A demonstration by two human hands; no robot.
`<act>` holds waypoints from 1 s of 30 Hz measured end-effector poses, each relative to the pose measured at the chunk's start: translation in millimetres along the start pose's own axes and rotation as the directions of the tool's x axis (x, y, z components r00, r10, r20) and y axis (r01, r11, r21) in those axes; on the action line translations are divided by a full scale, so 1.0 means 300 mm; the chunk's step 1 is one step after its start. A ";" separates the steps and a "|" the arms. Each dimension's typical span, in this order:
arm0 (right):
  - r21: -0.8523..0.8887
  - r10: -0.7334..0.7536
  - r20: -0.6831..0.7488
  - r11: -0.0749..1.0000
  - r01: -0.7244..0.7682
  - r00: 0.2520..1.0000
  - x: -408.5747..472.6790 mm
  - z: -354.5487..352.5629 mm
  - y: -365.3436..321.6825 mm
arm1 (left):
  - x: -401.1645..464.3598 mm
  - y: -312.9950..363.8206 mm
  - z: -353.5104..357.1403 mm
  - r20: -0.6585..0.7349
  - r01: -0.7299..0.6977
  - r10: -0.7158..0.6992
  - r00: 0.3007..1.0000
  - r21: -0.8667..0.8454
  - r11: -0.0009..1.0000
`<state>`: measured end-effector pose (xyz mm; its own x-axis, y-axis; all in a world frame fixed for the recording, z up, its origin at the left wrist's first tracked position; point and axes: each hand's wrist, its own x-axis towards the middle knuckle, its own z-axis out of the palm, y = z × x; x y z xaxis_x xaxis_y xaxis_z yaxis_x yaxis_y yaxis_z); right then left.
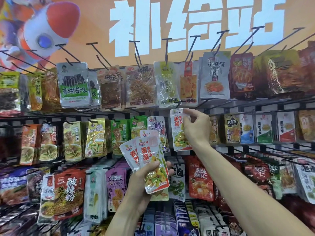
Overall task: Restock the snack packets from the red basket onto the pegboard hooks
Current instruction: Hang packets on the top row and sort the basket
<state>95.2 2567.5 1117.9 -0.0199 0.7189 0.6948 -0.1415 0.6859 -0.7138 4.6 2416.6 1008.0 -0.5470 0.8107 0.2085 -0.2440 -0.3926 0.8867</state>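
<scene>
Gripped in the left hand [144, 174], low and nearest the camera, is a fanned bunch of snack packets [151, 160], white with red lettering and an orange bottom edge, fingers curled over their lower halves. Higher and further in, the right hand [196, 128] pinches the top corner of a single matching packet [179, 130], holding it upright against the pegboard rack [255, 103], its punched hole just below a black hook [179, 103]. Behind both hands, rows of other hanging packets [73, 86] fill the hooks. Above them an orange sign [196, 23] carries large white characters.
</scene>
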 end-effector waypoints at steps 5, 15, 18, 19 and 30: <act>-0.128 -0.043 -0.022 0.991 0.040 0.999 0.025 0.001 -0.040 | 0.000 0.012 -0.002 0.025 0.014 -0.015 1.000 0.005 1.000; -0.228 -0.083 0.010 0.970 0.083 0.997 0.018 0.009 -0.069 | -0.008 0.022 -0.010 0.027 0.029 -0.029 0.999 0.011 1.000; -0.215 -0.080 0.002 0.973 0.078 0.997 0.015 -0.003 -0.070 | -0.013 0.021 -0.018 0.021 0.032 -0.032 0.999 0.011 0.999; -0.204 -0.076 -0.001 0.976 0.074 0.997 0.011 -0.008 -0.066 | -0.015 0.021 -0.020 0.022 0.033 -0.033 0.999 0.009 0.999; -0.044 0.026 -0.048 0.999 -0.028 0.999 0.040 0.015 -0.049 | -0.020 0.017 -0.022 0.049 0.012 -0.013 0.999 0.026 1.000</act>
<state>92.7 2565.8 1137.1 0.0240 0.7409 0.6712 -0.0968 0.6699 -0.7361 1.3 2406.9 1008.7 -0.5038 0.8362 0.2168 -0.2293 -0.3715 0.8997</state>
